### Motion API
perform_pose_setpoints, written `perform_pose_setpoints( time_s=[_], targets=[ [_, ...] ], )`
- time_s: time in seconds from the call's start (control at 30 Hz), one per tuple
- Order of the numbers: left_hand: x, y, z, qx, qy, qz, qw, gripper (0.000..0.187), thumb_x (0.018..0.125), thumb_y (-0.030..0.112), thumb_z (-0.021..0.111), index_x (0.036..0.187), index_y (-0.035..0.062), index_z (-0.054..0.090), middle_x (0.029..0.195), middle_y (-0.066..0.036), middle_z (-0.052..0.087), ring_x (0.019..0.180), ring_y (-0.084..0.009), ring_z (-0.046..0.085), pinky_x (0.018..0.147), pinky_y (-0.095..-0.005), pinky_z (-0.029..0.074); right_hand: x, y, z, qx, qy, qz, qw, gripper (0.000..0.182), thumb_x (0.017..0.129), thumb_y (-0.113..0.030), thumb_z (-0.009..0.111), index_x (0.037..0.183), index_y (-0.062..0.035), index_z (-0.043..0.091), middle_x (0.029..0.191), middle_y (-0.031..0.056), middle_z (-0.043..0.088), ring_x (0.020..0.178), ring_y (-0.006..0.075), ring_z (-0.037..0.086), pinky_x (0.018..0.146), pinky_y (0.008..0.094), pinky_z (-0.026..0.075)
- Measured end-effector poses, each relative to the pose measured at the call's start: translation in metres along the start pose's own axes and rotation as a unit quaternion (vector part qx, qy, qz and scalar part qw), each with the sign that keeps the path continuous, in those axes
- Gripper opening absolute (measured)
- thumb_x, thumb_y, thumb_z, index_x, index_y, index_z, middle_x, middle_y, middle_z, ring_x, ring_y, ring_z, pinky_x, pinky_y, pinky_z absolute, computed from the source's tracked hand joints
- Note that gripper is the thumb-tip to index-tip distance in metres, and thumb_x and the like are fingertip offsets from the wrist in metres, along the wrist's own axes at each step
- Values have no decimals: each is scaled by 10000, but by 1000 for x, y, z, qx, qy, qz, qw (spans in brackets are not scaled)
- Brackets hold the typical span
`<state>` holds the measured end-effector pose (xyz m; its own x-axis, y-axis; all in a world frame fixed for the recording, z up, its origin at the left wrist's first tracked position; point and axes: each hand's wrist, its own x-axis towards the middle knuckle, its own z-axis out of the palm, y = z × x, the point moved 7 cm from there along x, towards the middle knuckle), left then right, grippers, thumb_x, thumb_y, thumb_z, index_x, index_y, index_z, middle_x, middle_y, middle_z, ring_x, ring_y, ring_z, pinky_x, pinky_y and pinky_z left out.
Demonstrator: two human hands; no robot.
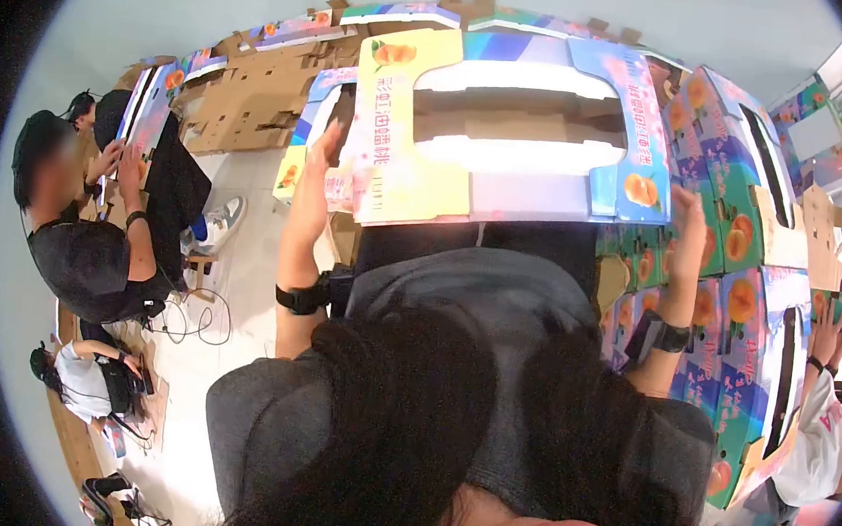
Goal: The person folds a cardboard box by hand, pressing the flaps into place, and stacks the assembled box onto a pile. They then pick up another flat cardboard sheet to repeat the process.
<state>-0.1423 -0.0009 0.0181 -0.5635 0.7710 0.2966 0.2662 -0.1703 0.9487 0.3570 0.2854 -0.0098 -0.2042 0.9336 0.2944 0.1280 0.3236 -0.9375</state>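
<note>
A printed cardboard peach box point(413, 178) is right in front of my body, tilted toward me. Its yellow and blue top panels surround a wide opening, through which brown cardboard shows. My left hand point(313, 190) is at the box's left side, fingers straight and pointing away from me. At the right side, my right hand point(685, 234) is held upright with its palm toward the box. The box sits between the two hands; the exact contact of the fingertips is partly hidden. Dark bands are on both wrists.
Stacked peach boxes point(723, 326) rise close on my right. Flattened brown cardboard point(245, 106) lies ahead to the left. A person in black point(95, 257) handles another box on the left; a person in white point(96, 376) is farther back. A co-worker's white sleeve point(812, 447) shows at right.
</note>
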Motion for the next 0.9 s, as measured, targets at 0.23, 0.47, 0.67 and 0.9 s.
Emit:
perform_pose_setpoints(
  time_s=[0.23, 0.47, 0.67, 0.9],
  targets=[
    [0, -72, -20, 254, -156, -207, 932, 872, 1060, 609, 175, 1327, -131, 551, 1375, -232, 593, 1318, -305, 521, 1112, -370, 358, -17, 38, 43, 245, -81, 190, 947, 681, 1050, -575, 368, 1432, -27, 499, 1401, 89, 560, 1235, 219, 552, 1077, 381, 396],
    [-19, -60, 3, 94, -150, -204, 963, 960, 1034, 641, 42, 1328, -111, 561, 1473, -196, 510, 1369, -303, 454, 1182, -391, 270, -12, 31, 41, 220, 21, 146, 964, 705, 1043, -587, 357, 1491, -47, 420, 1447, 90, 515, 1302, 229, 511, 1074, 402, 400],
    [-17, -66, -11, 28, -133, -141, 981, 1002, 993, 687, -24, 1462, -72, 433, 1556, -165, 418, 1464, -285, 333, 1232, -378, 147, -18, 38, 24, 222, 38, 160, 961, 819, 1031, -651, 300, 1468, 30, 422, 1461, 128, 499, 1323, 260, 488, 1138, 424, 333],
    [-8, -10, -39, -75, -6, 62, 995, 1368, 709, 961, -77, 1524, -46, 361, 1582, -157, 367, 1486, -283, 285, 1235, -397, 98, -9, -49, 15, 436, 54, 40, 897, 999, 948, -794, 261, 1458, 46, 442, 1465, 137, 505, 1319, 274, 481, 1145, 427, 311]
  ],
)
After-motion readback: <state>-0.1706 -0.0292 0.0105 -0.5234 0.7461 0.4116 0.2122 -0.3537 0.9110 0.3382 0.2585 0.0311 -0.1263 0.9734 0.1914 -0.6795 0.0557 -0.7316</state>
